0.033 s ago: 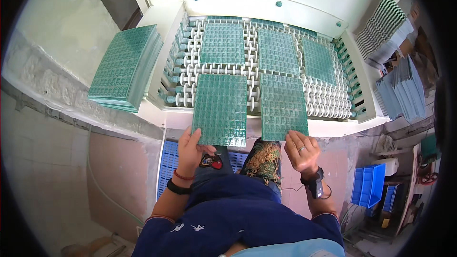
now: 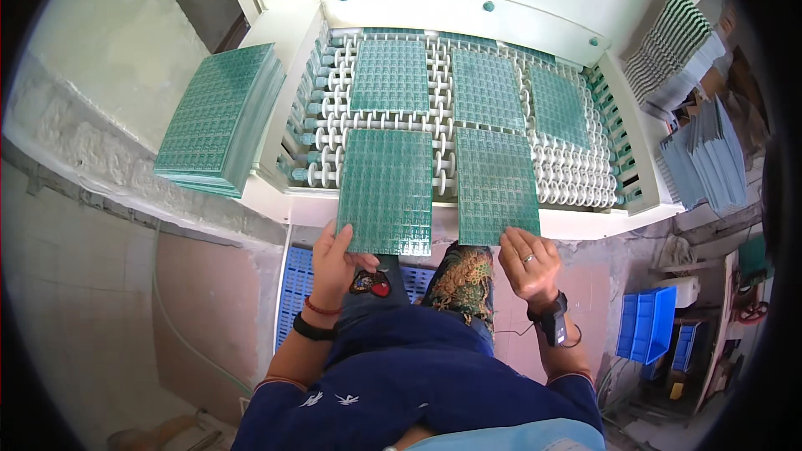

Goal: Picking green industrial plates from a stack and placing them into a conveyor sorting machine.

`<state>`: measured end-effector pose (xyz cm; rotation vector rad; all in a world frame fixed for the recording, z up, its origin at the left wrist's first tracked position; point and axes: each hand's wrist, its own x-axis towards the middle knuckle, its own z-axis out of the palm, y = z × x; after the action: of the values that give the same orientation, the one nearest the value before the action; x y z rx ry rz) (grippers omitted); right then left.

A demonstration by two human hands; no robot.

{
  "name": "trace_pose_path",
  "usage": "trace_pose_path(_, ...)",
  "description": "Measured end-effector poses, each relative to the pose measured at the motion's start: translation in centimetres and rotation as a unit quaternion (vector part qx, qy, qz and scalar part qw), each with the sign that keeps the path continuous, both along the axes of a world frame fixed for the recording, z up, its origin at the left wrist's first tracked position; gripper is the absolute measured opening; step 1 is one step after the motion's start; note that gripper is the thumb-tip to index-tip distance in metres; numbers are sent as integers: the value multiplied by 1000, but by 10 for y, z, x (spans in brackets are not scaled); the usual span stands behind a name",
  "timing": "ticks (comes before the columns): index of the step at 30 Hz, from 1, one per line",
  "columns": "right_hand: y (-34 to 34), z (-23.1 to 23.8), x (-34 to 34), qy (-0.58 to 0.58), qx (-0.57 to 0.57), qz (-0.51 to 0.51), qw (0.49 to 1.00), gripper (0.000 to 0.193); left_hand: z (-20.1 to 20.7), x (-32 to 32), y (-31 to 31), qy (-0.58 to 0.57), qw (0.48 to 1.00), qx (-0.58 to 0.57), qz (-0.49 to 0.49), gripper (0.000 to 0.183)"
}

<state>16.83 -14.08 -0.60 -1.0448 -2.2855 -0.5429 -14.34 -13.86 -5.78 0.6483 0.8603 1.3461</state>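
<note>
the left grip (image 2: 334,262) pinches one green panel (image 2: 385,190), the right grip (image 2: 531,266) another panel (image 2: 498,186), both likely light, stiff, best held by the edges.

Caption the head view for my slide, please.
Left hand and right hand each hold a green panel at a white roller conveyor.

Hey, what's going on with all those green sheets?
A person is holding two green panels by their near ends: the left hand has the left panel, and the right hand has the right panel. Both reach over a bed of white rollers. More green panels lie farther in, and a stack of panels sits to the left.
</note>
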Motion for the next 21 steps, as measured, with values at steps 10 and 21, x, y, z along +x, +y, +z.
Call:
trace_pose_path(10,16,-14,3,13,-1,5,1000,24,-2,0,20,2,1000,15,-6,25)
trace_pose_path(21,25,-1,-11,39,-18,1,999,26,-6,-29,1,137,976,23,165,24)
